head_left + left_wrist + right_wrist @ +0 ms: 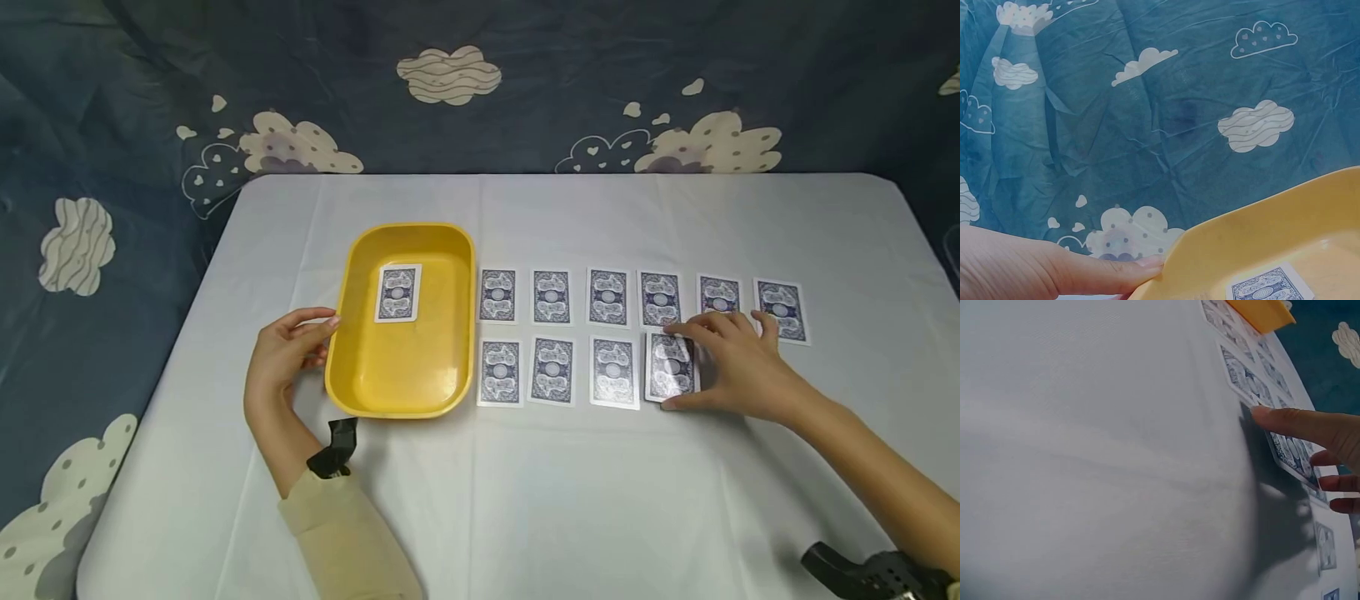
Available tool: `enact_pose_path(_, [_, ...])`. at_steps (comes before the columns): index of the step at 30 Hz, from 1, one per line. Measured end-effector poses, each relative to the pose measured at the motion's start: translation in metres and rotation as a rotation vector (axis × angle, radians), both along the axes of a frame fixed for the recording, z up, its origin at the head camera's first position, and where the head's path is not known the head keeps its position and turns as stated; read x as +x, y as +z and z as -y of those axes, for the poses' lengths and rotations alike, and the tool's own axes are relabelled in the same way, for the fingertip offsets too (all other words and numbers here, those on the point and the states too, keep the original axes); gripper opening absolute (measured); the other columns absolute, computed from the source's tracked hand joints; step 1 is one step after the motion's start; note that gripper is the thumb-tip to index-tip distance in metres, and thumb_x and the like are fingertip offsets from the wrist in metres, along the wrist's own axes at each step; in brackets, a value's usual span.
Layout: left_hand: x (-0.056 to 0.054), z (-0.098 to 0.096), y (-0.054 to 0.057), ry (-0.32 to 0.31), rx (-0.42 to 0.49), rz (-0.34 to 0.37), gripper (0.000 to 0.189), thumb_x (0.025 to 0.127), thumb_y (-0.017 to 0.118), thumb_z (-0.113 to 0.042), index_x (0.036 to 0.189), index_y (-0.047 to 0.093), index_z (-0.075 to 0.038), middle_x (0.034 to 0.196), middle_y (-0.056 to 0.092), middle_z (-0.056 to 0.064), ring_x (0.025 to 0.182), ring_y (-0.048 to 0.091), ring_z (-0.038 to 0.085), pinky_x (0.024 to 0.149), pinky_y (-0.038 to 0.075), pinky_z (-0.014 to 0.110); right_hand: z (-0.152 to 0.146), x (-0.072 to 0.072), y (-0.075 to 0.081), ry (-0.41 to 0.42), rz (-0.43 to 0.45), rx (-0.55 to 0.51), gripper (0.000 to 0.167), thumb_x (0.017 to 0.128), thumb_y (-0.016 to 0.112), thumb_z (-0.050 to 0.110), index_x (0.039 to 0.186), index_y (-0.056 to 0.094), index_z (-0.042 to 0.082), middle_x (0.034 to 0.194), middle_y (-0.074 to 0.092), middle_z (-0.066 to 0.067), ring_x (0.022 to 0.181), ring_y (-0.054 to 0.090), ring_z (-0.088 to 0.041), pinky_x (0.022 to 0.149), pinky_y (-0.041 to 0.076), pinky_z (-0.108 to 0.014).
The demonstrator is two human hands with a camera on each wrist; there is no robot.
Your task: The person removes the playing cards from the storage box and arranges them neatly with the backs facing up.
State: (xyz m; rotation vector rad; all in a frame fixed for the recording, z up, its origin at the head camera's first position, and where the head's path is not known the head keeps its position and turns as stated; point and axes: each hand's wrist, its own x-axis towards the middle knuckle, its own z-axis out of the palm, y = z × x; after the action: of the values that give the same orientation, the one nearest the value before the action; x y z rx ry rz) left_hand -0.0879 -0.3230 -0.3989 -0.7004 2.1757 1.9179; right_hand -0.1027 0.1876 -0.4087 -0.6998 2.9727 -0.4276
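My left hand (288, 354) pinches the left rim of a yellow tray (401, 398) between thumb and fingers; the thumb (1107, 275) lies along the rim in the left wrist view. Inside the tray is one playing card (397, 293), patterned blue back up. With thumb and index finger at its edges, my right hand (738, 367) holds another face-down playing card (670, 367) at the right end of the near row. In the right wrist view this card (1291, 453) looks raised off the cloth, with a shadow below it.
Several face-down cards lie in two rows right of the tray, a far row (552, 297) and a near row (500, 372). A white cloth (585, 500) covers the table. Behind and to the left hangs a dark blue cloud-printed curtain (525, 125).
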Motion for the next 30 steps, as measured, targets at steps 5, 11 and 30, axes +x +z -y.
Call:
enact_pose_path(5, [0.000,0.002,-0.001,0.004,0.005,0.006,0.018,0.079,0.073,-0.026,0.093,0.064,-0.019,0.060,0.061,-0.008,0.047,0.050,0.005,0.047,0.048,0.017,-0.004,0.005,-0.009,0.038,0.015,-0.003,0.091,0.045,0.083,0.060,0.119,0.057,0.013,0.113,0.051,-0.018,0.105,0.040,-0.044,0.093,0.010,-0.071])
enact_pose_path(11, [0.000,0.002,-0.001,0.008,0.017,0.017,0.018,0.079,0.073,-0.025,0.093,0.063,-0.019,0.061,0.062,-0.008,0.047,0.050,0.005,0.047,0.048,0.017,-0.004,0.007,-0.011,0.037,0.007,0.004,0.092,0.046,0.082,0.062,0.120,0.056,0.015,0.113,0.050,-0.017,0.105,0.042,-0.042,0.092,0.015,-0.069])
enact_pose_path(30, [-0.002,-0.001,0.001,-0.004,-0.024,0.023,0.021,0.080,0.072,-0.028,0.095,0.062,-0.018,0.061,0.061,-0.009,0.047,0.050,0.005,0.048,0.048,0.017,0.064,-0.021,0.013,0.109,-0.218,0.111,0.093,0.054,0.067,0.076,0.124,0.056,0.016,0.115,0.054,-0.013,0.106,0.049,-0.040,0.096,0.029,-0.059])
